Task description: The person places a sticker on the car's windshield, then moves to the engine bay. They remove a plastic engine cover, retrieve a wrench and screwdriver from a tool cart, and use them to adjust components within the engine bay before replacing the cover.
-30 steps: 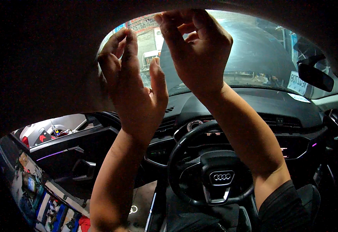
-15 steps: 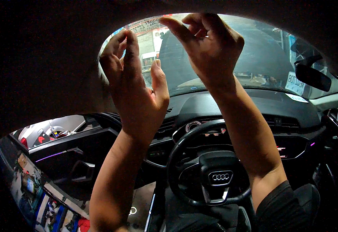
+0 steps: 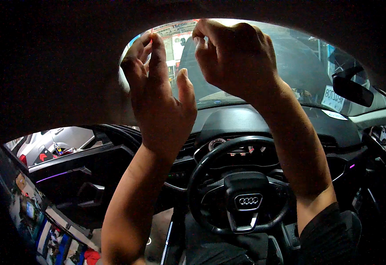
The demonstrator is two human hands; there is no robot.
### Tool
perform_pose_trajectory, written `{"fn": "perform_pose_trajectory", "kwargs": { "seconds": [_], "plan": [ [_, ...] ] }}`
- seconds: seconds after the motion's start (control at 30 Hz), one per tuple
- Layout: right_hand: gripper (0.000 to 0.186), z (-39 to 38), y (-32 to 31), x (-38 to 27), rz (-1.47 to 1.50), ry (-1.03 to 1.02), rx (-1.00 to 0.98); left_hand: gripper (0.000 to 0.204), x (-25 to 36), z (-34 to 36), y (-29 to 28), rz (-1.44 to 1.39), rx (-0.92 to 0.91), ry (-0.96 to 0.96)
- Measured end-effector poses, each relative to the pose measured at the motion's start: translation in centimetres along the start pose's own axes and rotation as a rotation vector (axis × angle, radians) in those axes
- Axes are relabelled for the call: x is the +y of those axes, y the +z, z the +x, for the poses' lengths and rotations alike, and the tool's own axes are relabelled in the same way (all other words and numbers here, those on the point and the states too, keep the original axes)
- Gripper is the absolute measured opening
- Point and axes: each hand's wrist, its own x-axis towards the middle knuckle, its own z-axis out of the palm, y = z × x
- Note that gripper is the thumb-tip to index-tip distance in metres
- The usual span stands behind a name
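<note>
Both my arms reach up in front of the windshield (image 3: 299,57). My left hand (image 3: 162,97) is raised with its fingers pointing up and its thumb apart; no held thing shows in it. Its fingertips are by the left end of a pale strip with red edging and dark writing (image 3: 179,26), at the top of the glass. To the right of it, my right hand (image 3: 239,57) is curled, thumb and index finger drawn together near the strip's right end. What these fingers hold, if anything, is too small to make out.
Below my arms is a black steering wheel (image 3: 248,201), with a lit instrument cluster (image 3: 237,148) behind it. The rear-view mirror (image 3: 354,90) hangs at the right. An open door (image 3: 82,172) stands at the left, beside a silver car (image 3: 69,139). Dark roof lining (image 3: 60,66) fills the upper left.
My right hand has turned, and its thumb and index finger, spread before, have come together. My left hand keeps almost the same pose. The whole view has shifted slightly.
</note>
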Motion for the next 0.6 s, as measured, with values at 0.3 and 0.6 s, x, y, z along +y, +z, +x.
{"fn": "perform_pose_trajectory", "kwargs": {
  "seconds": [0.3, 0.6],
  "plan": [
    [0.011, 0.3, 0.4, -0.4, -0.014, -0.009, -0.054, 0.064, 0.0, 0.3, -0.2, -0.047, -0.005, 0.014],
    [0.017, 0.6, 1.0, -0.9, -0.070, -0.065, -0.063, 0.065, -0.5, -0.5, -0.2, -0.132, -0.002, 0.033]
  ]
}}
